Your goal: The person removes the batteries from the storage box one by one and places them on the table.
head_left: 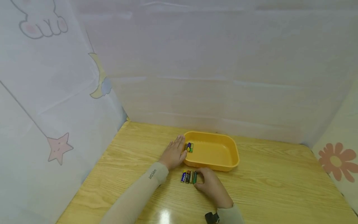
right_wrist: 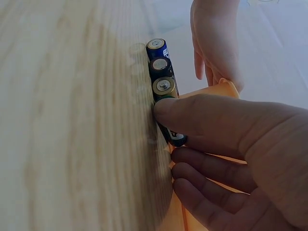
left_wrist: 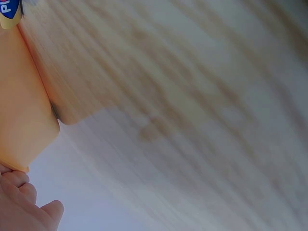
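My right hand (head_left: 210, 184) pinches a green battery (head_left: 195, 178) lengthwise between thumb and fingers, at the right end of a short row on the table. Beside it in the row lie a gold battery (head_left: 191, 177), a black battery (head_left: 188, 177) and a blue battery (head_left: 183, 177). In the right wrist view, the thumb covers the green battery's near end. My left hand (head_left: 172, 154) rests with extended fingers on the left rim of a yellow tray (head_left: 213, 152). Several batteries (head_left: 191, 147) lie inside the tray against its left wall, partly hidden by that hand.
The wooden table (head_left: 274, 174) extends to both sides of the tray. A pale hanging sheet (head_left: 179, 62) closes off the back, and printed sheets stand at left and right. A dark strap device (head_left: 212, 217) sits at my right wrist.
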### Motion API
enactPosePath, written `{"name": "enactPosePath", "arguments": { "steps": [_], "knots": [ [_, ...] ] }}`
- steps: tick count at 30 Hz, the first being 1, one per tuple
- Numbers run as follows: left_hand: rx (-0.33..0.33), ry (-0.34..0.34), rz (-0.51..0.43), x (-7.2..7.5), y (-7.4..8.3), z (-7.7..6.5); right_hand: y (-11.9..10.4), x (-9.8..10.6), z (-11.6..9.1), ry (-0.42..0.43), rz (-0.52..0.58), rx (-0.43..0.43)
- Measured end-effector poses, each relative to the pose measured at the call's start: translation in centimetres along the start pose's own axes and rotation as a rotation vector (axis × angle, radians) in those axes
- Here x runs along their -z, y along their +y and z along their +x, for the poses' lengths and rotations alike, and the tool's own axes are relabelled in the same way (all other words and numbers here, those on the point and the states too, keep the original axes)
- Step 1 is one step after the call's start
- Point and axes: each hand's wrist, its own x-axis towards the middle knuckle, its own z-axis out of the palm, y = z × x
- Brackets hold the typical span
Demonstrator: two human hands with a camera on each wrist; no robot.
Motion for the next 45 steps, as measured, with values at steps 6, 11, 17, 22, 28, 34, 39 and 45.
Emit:
{"name": "enactPosePath", "arguments": {
  "steps": [6,11,17,22,28,34,39,45],
  "knots": [
    [-0.003,-0.001,-0.003,0.02,-0.01,-0.19,0.21,-0.14,0.04,0.0,0.004,0.0],
    [-0.009,0.003,-0.004,-0.01,0.04,-0.19,0.15,0.03,-0.1,0.008,0.014,-0.004],
    [-0.017,0.03,-0.006,-0.34,-0.1,0.03,-0.06,0.22,-0.23,0.008,0.017,-0.006],
    [-0.011,0.029,-0.01,-0.39,-0.18,0.06,-0.06,0.32,-0.24,0.004,0.016,-0.005],
    [-0.011,0.028,-0.009,-0.32,-0.19,0.13,0.02,0.3,-0.2,-0.003,0.025,-0.007],
    [-0.011,0.03,-0.021,-0.19,-0.12,0.05,0.09,0.27,-0.19,-0.005,0.021,-0.006],
    [-0.012,0.027,-0.009,-0.27,-0.14,0.03,-0.01,0.32,-0.33,0.005,0.033,-0.011],
    [-0.012,0.029,-0.016,-0.25,-0.19,0.09,-0.15,0.48,-0.39,0.013,0.034,-0.007]
  ]
}}
